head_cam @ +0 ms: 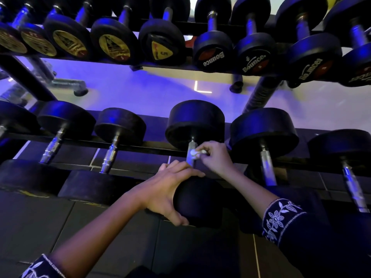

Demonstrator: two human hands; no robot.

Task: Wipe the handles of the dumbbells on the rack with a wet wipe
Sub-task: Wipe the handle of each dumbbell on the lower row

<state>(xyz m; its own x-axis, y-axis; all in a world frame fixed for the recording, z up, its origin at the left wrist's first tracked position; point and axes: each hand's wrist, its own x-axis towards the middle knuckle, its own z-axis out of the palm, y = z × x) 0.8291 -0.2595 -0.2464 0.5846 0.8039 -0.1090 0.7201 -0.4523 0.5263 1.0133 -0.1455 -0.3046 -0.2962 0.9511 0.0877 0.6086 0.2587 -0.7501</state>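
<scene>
Pinching wet wipe [194, 153] w/ R hand [215, 155] on handle [190, 147], 12 o'clock; clasping near head [202, 203] w/ L hand [170, 189]. Mid-task, est.; neighbour handles [110, 157] at 9 & 3 o'clock: status unclear.

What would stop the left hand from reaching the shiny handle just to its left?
Probably nothing. The left hand holds the near end of a dumbbell, and that handle lies bare beside it, with only open space between them. The hand would have to let go first.
</scene>
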